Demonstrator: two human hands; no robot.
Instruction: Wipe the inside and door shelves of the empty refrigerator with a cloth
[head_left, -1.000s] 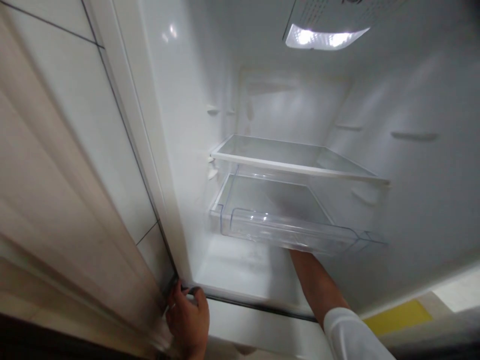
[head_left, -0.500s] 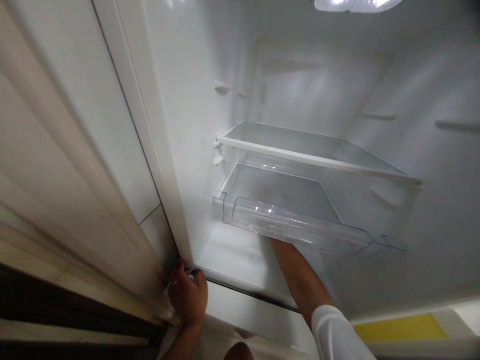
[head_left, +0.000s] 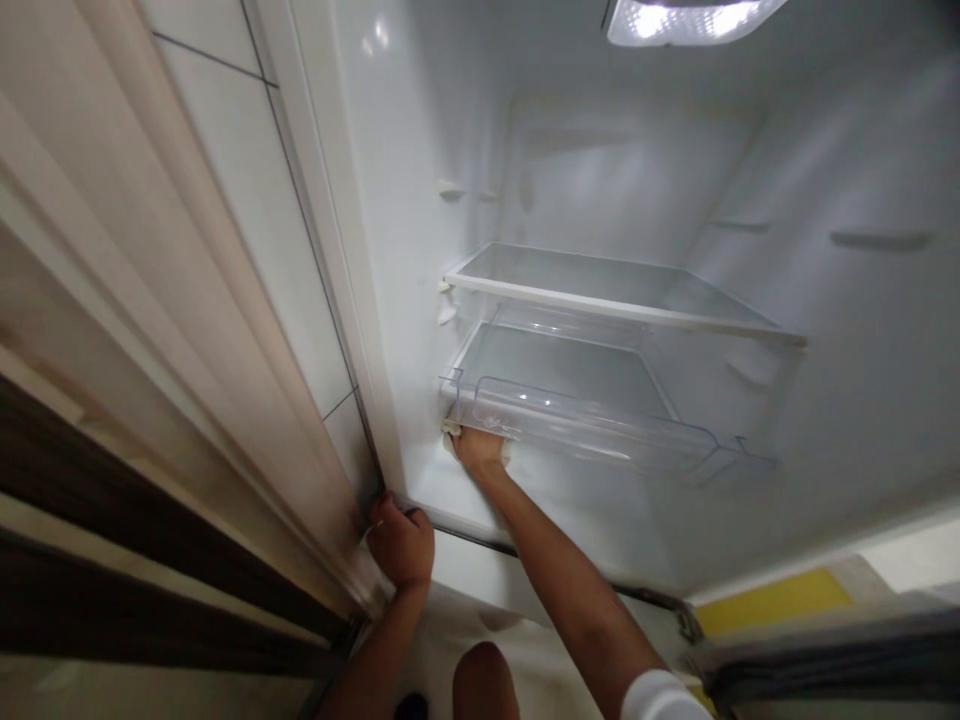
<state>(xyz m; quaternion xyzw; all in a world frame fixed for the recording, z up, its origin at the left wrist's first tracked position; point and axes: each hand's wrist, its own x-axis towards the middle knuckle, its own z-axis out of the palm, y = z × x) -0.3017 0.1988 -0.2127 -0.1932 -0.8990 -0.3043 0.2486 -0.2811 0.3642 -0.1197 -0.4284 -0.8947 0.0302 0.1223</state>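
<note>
An open refrigerator (head_left: 409, 250) with a white interior fills the middle and right. My right hand (head_left: 478, 448) reaches in below a clear plastic drawer (head_left: 592, 425), close to the left wall. Its fingers press a pale cloth (head_left: 506, 452), which shows on both sides of the hand; the drawer's front partly covers the fingertips. At the lower left corner of the refrigerator's opening, my left hand (head_left: 403, 542) is closed by the front edge. What lies in its curled fingers is too hidden to name.
Above the drawer is a glass shelf (head_left: 622, 285) with a white rim. A lit lamp (head_left: 694, 22) hangs at the top. Tiled wall (head_left: 292, 290) and a pale door frame (head_left: 217, 300) run close along the left. My knee (head_left: 484, 685) shows at the bottom.
My right hand has moved left from under the drawer's middle toward the left wall, so hand and cloth now show. My left hand stays at the corner. The view has shifted slightly.
</note>
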